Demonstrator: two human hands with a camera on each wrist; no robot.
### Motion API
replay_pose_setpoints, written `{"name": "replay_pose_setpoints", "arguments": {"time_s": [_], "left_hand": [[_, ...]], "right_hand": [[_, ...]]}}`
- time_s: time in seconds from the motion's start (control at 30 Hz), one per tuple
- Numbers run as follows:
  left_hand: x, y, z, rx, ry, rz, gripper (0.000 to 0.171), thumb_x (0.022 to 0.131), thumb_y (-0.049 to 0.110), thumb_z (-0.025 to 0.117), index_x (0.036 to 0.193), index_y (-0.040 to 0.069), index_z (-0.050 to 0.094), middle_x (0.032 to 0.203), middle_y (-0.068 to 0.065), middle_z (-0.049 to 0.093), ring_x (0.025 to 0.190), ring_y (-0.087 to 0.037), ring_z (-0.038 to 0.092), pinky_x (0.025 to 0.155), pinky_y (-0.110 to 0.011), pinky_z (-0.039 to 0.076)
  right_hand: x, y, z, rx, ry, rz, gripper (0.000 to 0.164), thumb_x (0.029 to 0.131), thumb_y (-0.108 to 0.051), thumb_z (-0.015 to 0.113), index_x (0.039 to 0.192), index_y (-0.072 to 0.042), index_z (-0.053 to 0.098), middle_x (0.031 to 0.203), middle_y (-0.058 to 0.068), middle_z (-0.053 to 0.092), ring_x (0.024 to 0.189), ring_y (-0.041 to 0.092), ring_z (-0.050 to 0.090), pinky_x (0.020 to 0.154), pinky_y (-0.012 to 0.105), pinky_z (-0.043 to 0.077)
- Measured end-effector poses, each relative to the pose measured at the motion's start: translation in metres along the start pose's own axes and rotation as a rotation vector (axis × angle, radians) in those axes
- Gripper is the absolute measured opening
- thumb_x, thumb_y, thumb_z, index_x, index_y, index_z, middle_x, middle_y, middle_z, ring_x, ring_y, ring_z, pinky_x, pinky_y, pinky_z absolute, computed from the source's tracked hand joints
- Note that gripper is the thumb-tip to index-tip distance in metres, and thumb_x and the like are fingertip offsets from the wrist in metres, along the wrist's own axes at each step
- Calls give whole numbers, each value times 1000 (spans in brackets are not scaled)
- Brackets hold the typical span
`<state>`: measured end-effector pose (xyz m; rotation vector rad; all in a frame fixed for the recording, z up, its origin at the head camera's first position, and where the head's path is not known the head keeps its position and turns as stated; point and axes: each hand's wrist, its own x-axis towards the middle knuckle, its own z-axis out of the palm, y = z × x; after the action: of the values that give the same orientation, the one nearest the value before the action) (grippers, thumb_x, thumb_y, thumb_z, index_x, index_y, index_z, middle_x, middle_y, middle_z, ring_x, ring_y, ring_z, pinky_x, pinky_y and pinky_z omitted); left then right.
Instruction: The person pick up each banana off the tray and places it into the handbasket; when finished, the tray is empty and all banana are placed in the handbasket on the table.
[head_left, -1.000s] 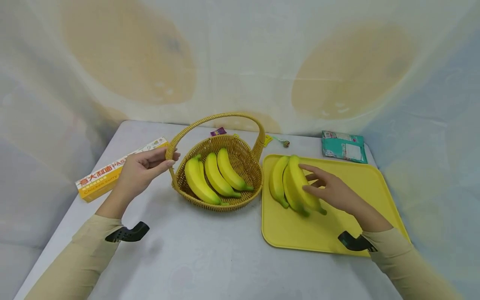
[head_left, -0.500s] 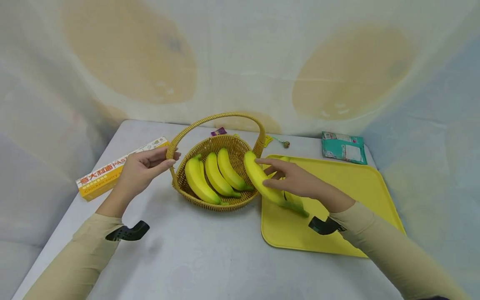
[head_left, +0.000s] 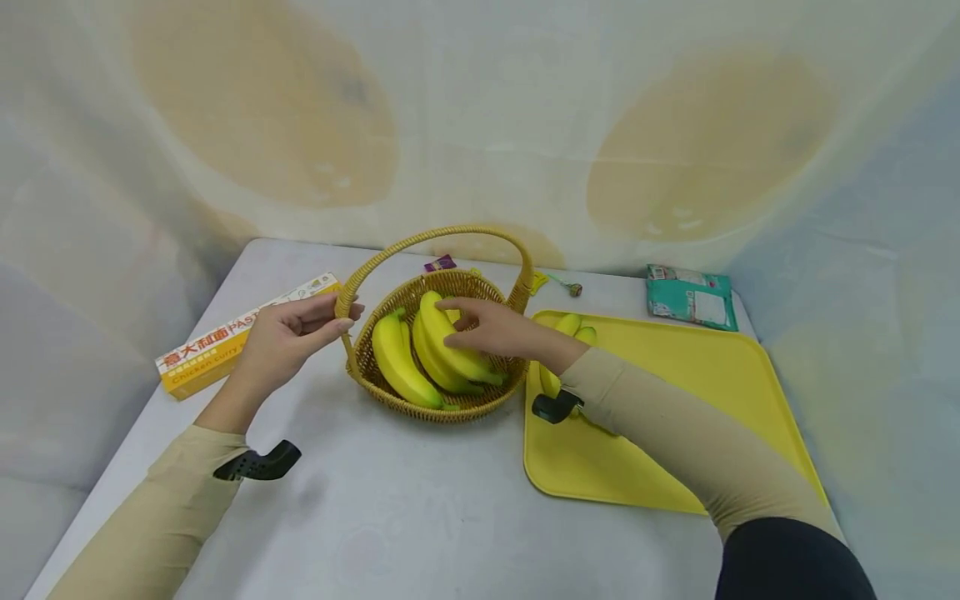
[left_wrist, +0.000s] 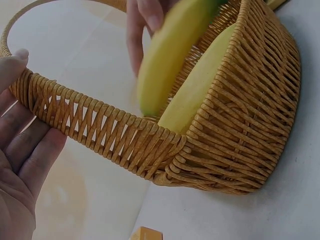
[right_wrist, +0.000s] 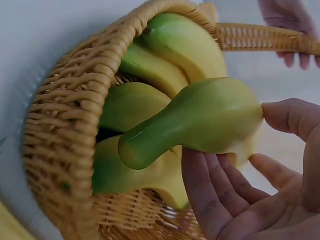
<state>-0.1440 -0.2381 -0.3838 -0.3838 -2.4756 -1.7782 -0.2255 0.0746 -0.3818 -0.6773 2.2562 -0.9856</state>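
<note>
My left hand (head_left: 292, 337) grips the left side of the handle (head_left: 435, 236) of a wicker basket (head_left: 405, 408), thumb in front and fingers behind. Over the basket, my right hand (head_left: 498, 327) pinches a banana (head_left: 450, 342) between thumb and fingers. Its green stem end (right_wrist: 145, 145) faces the right wrist camera. Several bananas lie inside below it, one of them a banana (head_left: 401, 362) at the left wall. In the left wrist view the held banana (left_wrist: 167, 55) hangs just inside the rim. More bananas (head_left: 566, 325) lie on the yellow tray (head_left: 675, 467), partly hidden by my right forearm.
Behind my left hand lies a pasta box (head_left: 202, 358). A purple packet (head_left: 440, 263) and a lollipop (head_left: 573, 289) are behind the basket. At the back right sits a teal packet (head_left: 692, 297). The tray borders the basket on its right.
My right hand has lifted a banana off the tray and carried it left, over the bananas in the basket. My left hand stays on the handle.
</note>
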Motion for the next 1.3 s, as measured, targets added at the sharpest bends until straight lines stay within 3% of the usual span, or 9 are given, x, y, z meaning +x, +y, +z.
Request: {"name": "replay_pose_setpoints", "arguments": {"time_s": [0.13,0.33,0.57,0.73,0.97,1.3], "left_hand": [[1,0,0,-10,-7,8,40,97,14,71,133,-1,65,117,-4,75,108,-7,70,93,-19,53],[1,0,1,-18,-9,16,39,97,13,71,133,-2,65,118,-4,75,108,-7,70,93,-19,54],[3,2,1,-8,-2,32,38,97,12,71,132,0,66,116,-4,75,107,-8,71,93,-20,54],[3,2,1,-15,-4,28,39,97,12,71,132,-4,65,117,-5,75,107,-8,71,93,-20,54],[1,0,1,-11,-1,25,38,97,11,71,132,-1,65,117,-6,75,107,-7,71,93,-19,54],[1,-1,1,-26,-1,23,37,97,11,71,132,0,66,118,-6,75,108,-8,70,93,-20,54]], "right_hand": [[19,-1,9,-17,-18,14,63,99,-33,68,156,-27,41,135,15,61,84,20,66,78,43,60],[35,-5,24,-132,-31,13,67,98,-33,69,157,-24,39,133,13,63,110,19,63,81,27,56],[37,-13,29,-210,-41,37,72,98,-32,70,159,-23,34,137,13,60,110,21,62,81,27,55],[31,-16,27,-227,-40,18,72,99,-31,68,160,-20,33,139,14,59,119,24,61,88,29,54],[6,-6,26,-131,48,-33,67,100,-28,67,159,-17,37,140,17,57,118,27,63,90,33,56],[-70,32,15,-63,319,-135,54,100,-22,67,151,-15,49,137,10,58,117,31,59,95,50,53]]}}
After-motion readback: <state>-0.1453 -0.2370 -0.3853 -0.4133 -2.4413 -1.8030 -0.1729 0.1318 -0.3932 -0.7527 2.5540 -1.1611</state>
